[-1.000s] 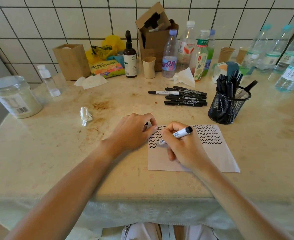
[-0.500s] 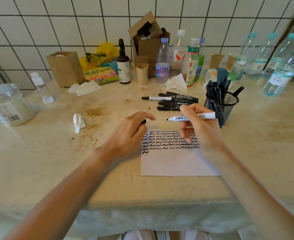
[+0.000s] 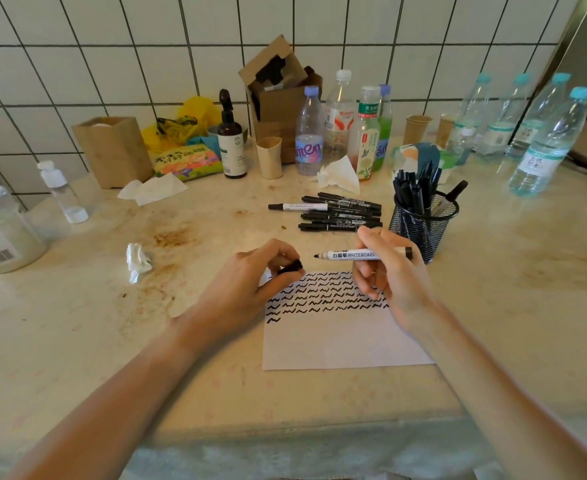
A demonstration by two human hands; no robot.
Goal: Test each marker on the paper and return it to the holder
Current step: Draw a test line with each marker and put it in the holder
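Observation:
My right hand (image 3: 394, 275) holds a white whiteboard marker (image 3: 352, 254) level above the paper, its uncapped black tip pointing left. My left hand (image 3: 250, 282) pinches the marker's black cap (image 3: 290, 266) a short gap from that tip. Below them lies the white paper (image 3: 337, 337), its upper part filled with rows of black squiggles. A black mesh holder (image 3: 420, 223) with several black markers stands just behind my right hand. Several more markers (image 3: 337, 214) lie in a pile left of the holder.
Bottles (image 3: 541, 140), paper cups (image 3: 269, 157), a cardboard box (image 3: 278, 98), a brown pump bottle (image 3: 231, 143) and a snack bag (image 3: 188, 161) line the tiled wall. A large jar (image 3: 1, 230) sits far left. Crumpled tissues (image 3: 138, 261) lie on the stained table.
My right hand lifted the marker off the paper and turned it level, tip toward the left hand. The left hand brought the cap up close to the tip.

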